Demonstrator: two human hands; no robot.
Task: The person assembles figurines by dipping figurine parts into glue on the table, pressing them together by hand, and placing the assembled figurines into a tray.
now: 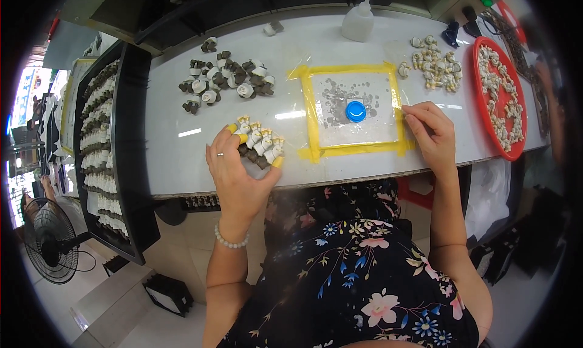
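My left hand, with yellow covers on several fingertips, is closed around a short row of small white-and-dark figurines with yellowish tops, standing on the table. At the right edge of a yellow tape frame, my right hand has its thumb and forefinger pinched together. Whatever is between those fingertips is too small to make out. Inside the frame, a round blue cap sits on a sheet marked with grey spots. Loose white-and-dark figurines lie beyond my left hand.
Small cream pieces lie at the far right, beside a red tray holding more. A white squeeze bottle stands at the back. On the left, a black crate holds rows of figurines, with a fan beyond it.
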